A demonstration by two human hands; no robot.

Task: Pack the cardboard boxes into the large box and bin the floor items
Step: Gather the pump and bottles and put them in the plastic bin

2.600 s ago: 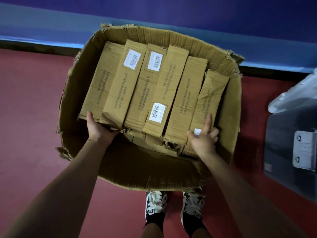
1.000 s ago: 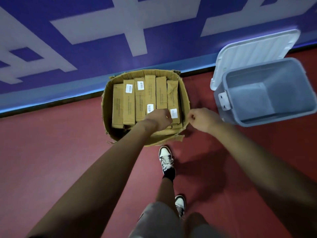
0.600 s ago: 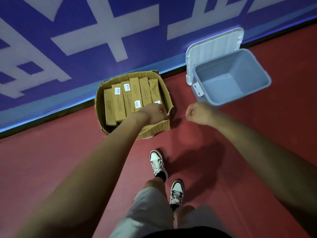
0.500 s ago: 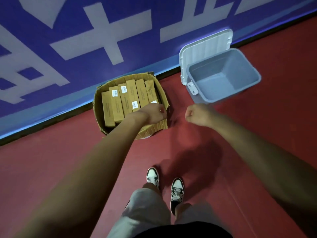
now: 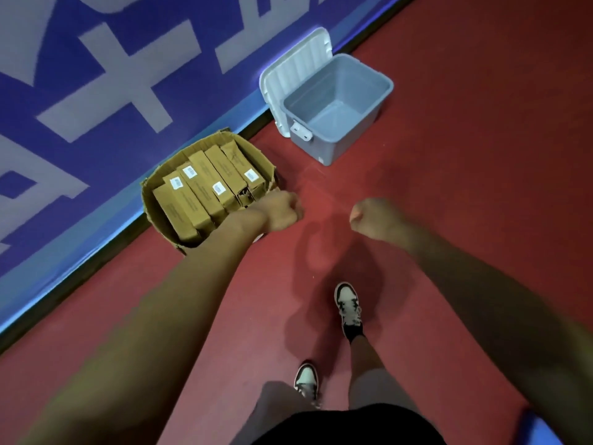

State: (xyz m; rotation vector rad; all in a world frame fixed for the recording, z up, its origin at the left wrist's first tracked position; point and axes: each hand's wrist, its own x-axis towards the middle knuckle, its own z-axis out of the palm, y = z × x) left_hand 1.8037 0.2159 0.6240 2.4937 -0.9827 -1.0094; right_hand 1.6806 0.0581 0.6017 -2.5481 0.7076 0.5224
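Both hands are curled into empty fists: the left hand (image 5: 282,210) overlaps the near rim of the large box (image 5: 148,203), the right hand (image 5: 372,218) hangs over red floor (image 5: 449,220). The ragged box sits against the blue wall (image 5: 96,91), long labelled cardboard boxes (image 5: 205,184) packed side by side inside. Beyond stands a grey plastic bin (image 5: 330,146), its ribbed lid (image 5: 298,69) open.
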